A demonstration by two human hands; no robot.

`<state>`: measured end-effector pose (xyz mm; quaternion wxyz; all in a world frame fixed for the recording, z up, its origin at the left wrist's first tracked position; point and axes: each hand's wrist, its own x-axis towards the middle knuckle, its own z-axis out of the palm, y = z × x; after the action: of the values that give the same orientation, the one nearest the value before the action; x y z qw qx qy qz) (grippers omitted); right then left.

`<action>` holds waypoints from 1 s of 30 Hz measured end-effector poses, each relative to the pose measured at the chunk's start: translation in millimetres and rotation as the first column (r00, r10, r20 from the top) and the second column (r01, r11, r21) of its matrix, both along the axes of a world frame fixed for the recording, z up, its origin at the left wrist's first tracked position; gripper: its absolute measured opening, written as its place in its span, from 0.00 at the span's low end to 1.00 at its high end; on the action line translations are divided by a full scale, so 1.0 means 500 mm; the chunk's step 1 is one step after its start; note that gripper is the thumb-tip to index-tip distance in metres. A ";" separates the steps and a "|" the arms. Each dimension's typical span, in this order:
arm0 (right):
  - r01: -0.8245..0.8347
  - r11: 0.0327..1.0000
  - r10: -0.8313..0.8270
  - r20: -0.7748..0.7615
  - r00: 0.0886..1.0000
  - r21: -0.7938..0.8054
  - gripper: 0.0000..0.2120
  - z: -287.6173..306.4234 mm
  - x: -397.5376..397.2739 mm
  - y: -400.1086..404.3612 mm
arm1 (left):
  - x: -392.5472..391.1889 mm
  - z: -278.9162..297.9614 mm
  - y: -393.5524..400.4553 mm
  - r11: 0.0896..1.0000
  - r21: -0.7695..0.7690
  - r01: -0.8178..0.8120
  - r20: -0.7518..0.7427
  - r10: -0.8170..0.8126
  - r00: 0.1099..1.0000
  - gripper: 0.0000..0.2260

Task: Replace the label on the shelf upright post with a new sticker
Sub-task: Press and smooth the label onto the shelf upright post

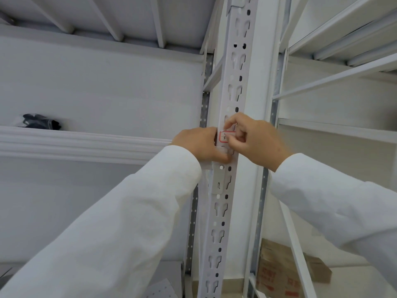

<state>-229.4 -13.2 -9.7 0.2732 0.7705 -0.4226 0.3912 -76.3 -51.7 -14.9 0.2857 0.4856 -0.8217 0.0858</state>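
Head view shows both hands at the white upright post point(233, 87), level with the shelf edge. Left hand point(202, 145) grips the post's side, likely to brace it. Right hand point(255, 139) has fingers point(231, 122) curled, pinching at the red-bordered label point(223, 137) stuck on the post's face, probably peeling or pressing it.

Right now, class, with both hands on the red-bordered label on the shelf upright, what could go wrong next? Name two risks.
1. The right hand pinches the red-bordered label over the upright post, whose face is punched with slots; the label may tear or stick creased across a slot.
2. The left hand grips the post's edge and partly hides the label, so the label could end up crooked.
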 end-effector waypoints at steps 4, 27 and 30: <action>0.009 1.000 -0.009 -0.020 1.000 -0.003 0.06 0.009 0.006 -0.003 | 0.000 0.001 0.001 1.000 0.006 0.000 0.013 0.000 1.000 0.21; 0.020 0.999 -0.017 0.076 0.997 -0.036 0.05 0.033 0.007 0.007 | 0.002 -0.001 0.003 1.000 -0.001 0.008 -0.013 -0.008 1.000 0.21; 0.027 0.994 -0.023 0.044 0.999 -0.102 0.15 0.016 -0.006 0.004 | 0.001 0.000 0.006 1.000 -0.010 -0.005 -0.002 0.005 1.000 0.17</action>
<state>-232.1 -11.0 -1.8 0.3082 0.7415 -0.4174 0.4254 -75.7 -48.8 -15.0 0.2886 0.4864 -0.8197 0.0904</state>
